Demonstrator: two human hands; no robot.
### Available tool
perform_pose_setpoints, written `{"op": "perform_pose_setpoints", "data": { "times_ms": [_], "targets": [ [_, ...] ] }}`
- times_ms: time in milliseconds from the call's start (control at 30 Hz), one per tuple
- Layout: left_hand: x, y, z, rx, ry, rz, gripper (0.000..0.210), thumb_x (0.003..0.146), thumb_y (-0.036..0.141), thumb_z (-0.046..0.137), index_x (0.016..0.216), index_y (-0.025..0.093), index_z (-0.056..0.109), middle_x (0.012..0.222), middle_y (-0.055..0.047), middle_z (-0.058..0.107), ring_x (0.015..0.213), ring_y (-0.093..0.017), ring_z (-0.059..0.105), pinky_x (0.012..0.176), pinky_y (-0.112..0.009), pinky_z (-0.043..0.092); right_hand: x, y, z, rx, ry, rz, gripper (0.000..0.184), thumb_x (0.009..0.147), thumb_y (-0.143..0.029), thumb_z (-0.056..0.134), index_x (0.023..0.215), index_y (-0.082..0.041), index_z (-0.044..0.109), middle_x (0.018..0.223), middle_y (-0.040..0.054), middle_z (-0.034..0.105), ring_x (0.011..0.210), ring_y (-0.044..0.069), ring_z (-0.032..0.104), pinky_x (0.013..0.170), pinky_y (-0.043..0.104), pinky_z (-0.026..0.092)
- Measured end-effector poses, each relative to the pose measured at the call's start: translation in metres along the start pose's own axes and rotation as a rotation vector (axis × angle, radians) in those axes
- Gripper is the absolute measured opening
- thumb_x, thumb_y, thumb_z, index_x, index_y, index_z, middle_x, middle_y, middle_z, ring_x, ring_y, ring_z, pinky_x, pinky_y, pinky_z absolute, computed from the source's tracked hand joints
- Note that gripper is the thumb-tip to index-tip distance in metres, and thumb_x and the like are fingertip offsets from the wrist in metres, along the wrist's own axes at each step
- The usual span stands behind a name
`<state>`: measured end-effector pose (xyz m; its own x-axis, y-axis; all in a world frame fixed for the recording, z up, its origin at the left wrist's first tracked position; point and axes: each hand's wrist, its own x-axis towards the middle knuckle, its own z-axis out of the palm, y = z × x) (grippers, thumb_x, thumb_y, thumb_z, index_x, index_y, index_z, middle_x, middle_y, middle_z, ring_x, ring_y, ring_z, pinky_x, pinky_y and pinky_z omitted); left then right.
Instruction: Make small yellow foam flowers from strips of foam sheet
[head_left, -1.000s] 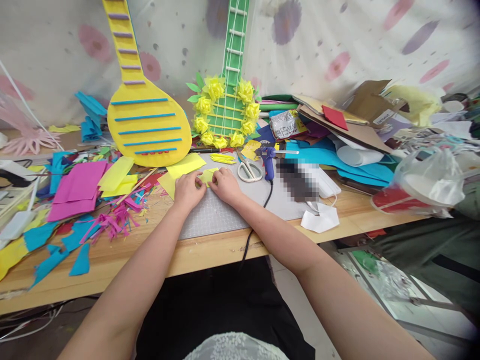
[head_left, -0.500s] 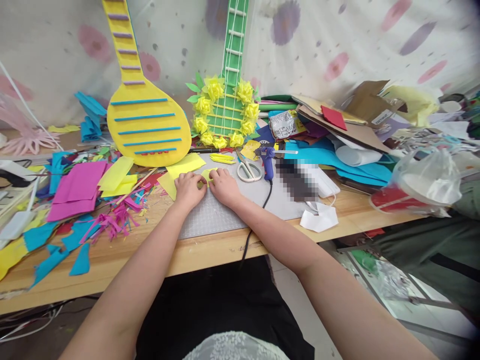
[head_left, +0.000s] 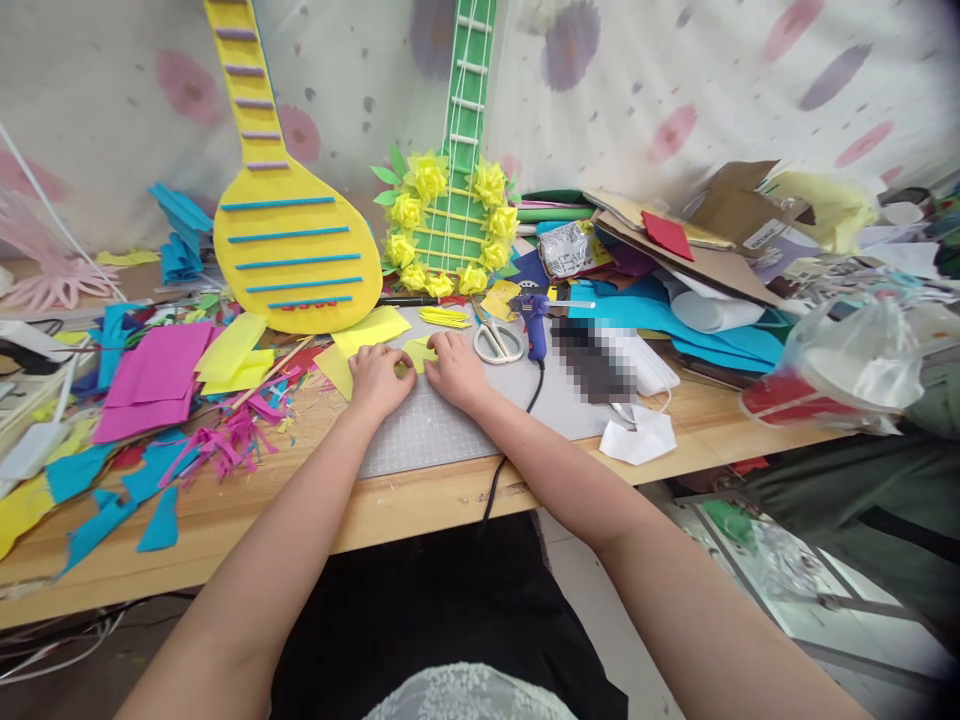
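A small piece of yellow paper [head_left: 419, 352] lies on the grey cutting mat [head_left: 420, 440] between my two hands. My left hand [head_left: 381, 378] has its fingers curled on the paper's left side, the thumb bent toward the index finger. On the other side, my right hand [head_left: 456, 370] pinches the right edge, its fingertips partly hidden. Just beyond are a stack of narrow folded yellow strips [head_left: 444, 317] and white-handled scissors [head_left: 499, 344]. Larger yellow sheets [head_left: 371, 330] lie behind my left hand.
A purple glue gun [head_left: 535, 325] stands right of the scissors, its black cord crossing the mat. A yellow paper instrument [head_left: 300, 230] and a green one with yellow flowers [head_left: 457, 225] lean at the back. Magenta sheets [head_left: 157, 380] and scraps lie left; a plastic-covered cup [head_left: 832, 370] right.
My right hand has shifted slightly right and away from my left hand. More of the yellow paper now shows between them. My left hand has barely moved.
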<state>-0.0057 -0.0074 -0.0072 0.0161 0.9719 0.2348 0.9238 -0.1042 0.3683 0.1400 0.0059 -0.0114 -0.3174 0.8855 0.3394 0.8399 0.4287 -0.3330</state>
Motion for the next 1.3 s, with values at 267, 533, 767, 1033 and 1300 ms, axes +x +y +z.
{"op": "perform_pose_setpoints", "data": {
  "times_ms": [267,533,767,1033,1300],
  "targets": [
    [0.001,-0.002,-0.001,-0.005,-0.013,-0.011,0.014,0.072,0.032,0.058,0.080,0.027,0.068,0.101,-0.007,0.058,0.107,-0.030,0.045,0.092,-0.046,0.034,0.000,-0.003,0.001,0.005,-0.062,0.023,0.025,0.081,-0.025,0.052,0.105,-0.016,0.051,0.103,0.0117,0.056,0.099,0.025,0.049,0.081,0.035,0.041],
    [-0.002,-0.019,-0.019,-0.075,-0.027,0.115,0.047,0.063,0.004,0.046,0.096,0.029,0.067,0.111,-0.002,0.062,0.111,-0.025,0.047,0.096,-0.043,0.034,0.001,-0.001,0.000,0.056,-0.075,0.043,0.020,0.085,-0.025,0.048,0.104,-0.017,0.052,0.101,0.0099,0.057,0.095,0.022,0.051,0.077,0.033,0.041],
    [0.004,-0.022,-0.015,-0.074,-0.030,0.258,0.021,0.075,0.022,0.052,0.087,0.026,0.069,0.108,-0.002,0.067,0.106,-0.023,0.052,0.095,-0.042,0.033,-0.002,0.003,-0.009,0.153,-0.068,-0.026,0.018,0.085,-0.020,0.045,0.097,-0.021,0.059,0.099,0.0055,0.058,0.092,0.017,0.053,0.074,0.028,0.041],
    [-0.005,-0.006,-0.015,-0.061,-0.017,0.441,0.017,0.078,0.024,0.052,0.082,0.023,0.068,0.099,-0.002,0.069,0.099,-0.021,0.055,0.093,-0.041,0.032,-0.001,0.011,-0.005,0.206,-0.094,0.000,0.023,0.079,-0.014,0.048,0.097,-0.019,0.061,0.087,0.0027,0.063,0.081,0.015,0.054,0.071,0.026,0.039],
    [0.000,-0.004,-0.003,-0.185,-0.077,0.245,0.026,0.078,0.025,0.053,0.102,0.024,0.065,0.088,-0.002,0.071,0.093,-0.022,0.057,0.091,-0.039,0.035,0.001,0.013,-0.006,0.249,-0.114,0.032,0.026,0.076,-0.013,0.047,0.098,-0.019,0.060,0.086,0.0027,0.063,0.077,0.015,0.054,0.070,0.026,0.039]
  ]
}}
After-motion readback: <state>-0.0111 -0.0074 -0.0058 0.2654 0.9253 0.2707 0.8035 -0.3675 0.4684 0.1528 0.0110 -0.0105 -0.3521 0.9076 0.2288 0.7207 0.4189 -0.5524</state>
